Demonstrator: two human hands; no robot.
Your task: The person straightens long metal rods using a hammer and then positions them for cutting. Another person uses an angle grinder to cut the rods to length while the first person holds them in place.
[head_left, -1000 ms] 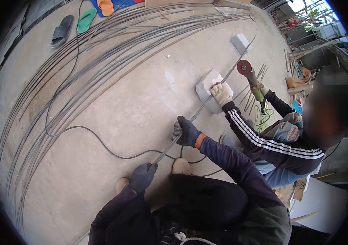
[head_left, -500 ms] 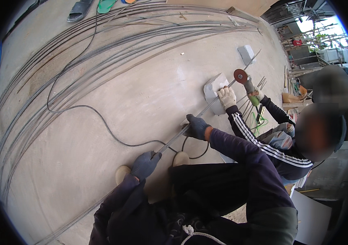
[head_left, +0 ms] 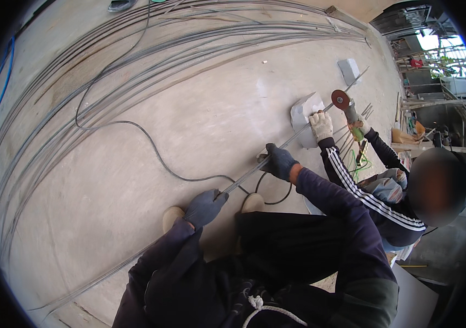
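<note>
Long thin steel rods run diagonally from the lower left across my front to the upper right. My left hand, in a dark grey glove, is closed around them near my feet. Farther along, my right hand, gloved alike, also grips the rods. Beyond it they rest on a rough pale block. A co-worker's white-gloved hand presses the rods at that block. The co-worker's other hand holds a green angle grinder, its reddish-brown disc right at the rods.
A second pale block sits under the rods' far end. Many long rods lie curved across the concrete floor at the left and back. A black cable snakes toward my feet. Short cut rods lie beside the co-worker.
The whole view has shifted, so the blocks, grinder and co-worker appear farther right. Both my hands keep their grip on the rods. The grinder's disc remains close to the rods.
</note>
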